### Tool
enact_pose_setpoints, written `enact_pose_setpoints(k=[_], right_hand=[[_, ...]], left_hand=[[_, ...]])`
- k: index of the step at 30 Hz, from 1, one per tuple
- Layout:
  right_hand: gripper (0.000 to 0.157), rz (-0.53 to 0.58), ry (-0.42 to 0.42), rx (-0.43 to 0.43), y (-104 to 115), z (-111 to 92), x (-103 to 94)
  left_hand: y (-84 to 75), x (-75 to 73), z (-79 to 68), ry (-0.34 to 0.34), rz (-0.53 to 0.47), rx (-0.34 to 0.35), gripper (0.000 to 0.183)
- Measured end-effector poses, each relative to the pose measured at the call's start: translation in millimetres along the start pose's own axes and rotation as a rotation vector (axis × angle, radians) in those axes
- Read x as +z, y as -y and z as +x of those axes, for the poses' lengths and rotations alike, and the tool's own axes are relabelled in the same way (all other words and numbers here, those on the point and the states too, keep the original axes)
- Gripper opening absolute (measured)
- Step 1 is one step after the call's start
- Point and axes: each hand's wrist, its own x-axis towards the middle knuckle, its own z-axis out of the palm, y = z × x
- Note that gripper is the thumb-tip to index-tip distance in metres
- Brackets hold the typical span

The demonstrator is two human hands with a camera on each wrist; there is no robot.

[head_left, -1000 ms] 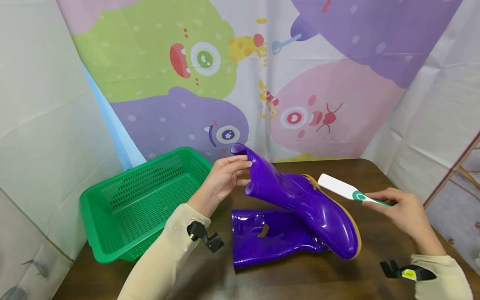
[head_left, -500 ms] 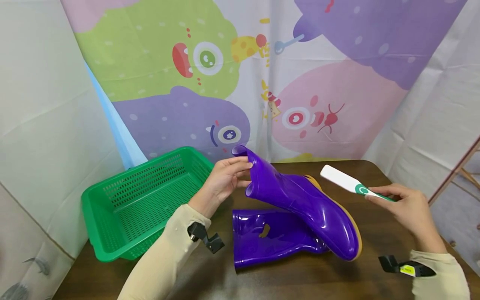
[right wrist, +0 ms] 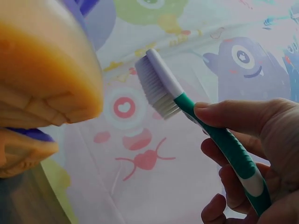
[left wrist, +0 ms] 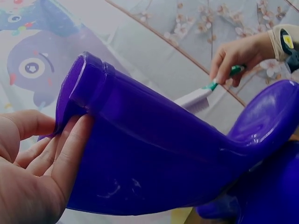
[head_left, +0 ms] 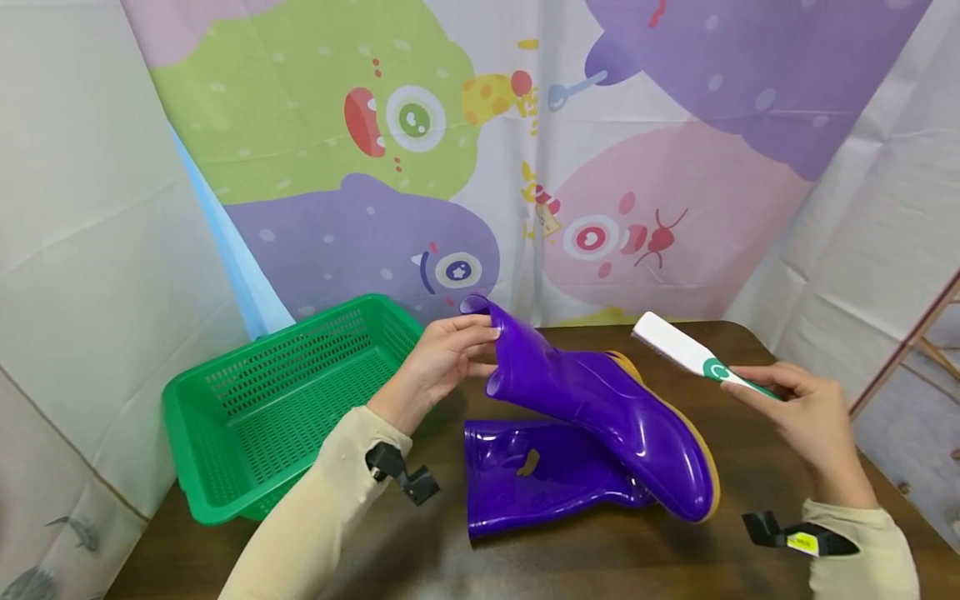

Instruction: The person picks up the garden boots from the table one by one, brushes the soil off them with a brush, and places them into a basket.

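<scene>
My left hand pinches the rim of a glossy purple rain boot, fingers at the shaft's opening, as the left wrist view confirms. This boot slants toe-down, with its tan sole turned to the right. Beneath it a second purple boot lies on its side on the table. A white and green scrub brush is in my right hand, gripped by its handle. Its bristles face the sole across a small gap, apart from the boot.
A green perforated plastic basket stands on the left of the brown wooden table. Behind the table hangs a cartoon-printed cloth, with pale sheets at both sides.
In the head view the brush has risen slightly and turned, so its bristles show now. The held boot has shifted a little to the left, still gripped at the rim.
</scene>
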Motion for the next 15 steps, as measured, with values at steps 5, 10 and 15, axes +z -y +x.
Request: enact_pose_setpoints(k=[5,10,15], right_hand=[[0.021,0.061,0.011,-0.019,-2,0,6.0],[0.021,0.064,0.031,-0.041,-8,0,11.4],[0.02,0.054,0.062,-0.025,-11,-4,14.9]], left_hand=[[-2.4,-7.4,-1.6,0.019,0.04,-0.02,0.033],[-3.7,-14.1,-4.2,0.016,0.063,-0.061,0.028],[-2.7,-20.3,-5.2,-0.003,0.081,-0.1,0.027]])
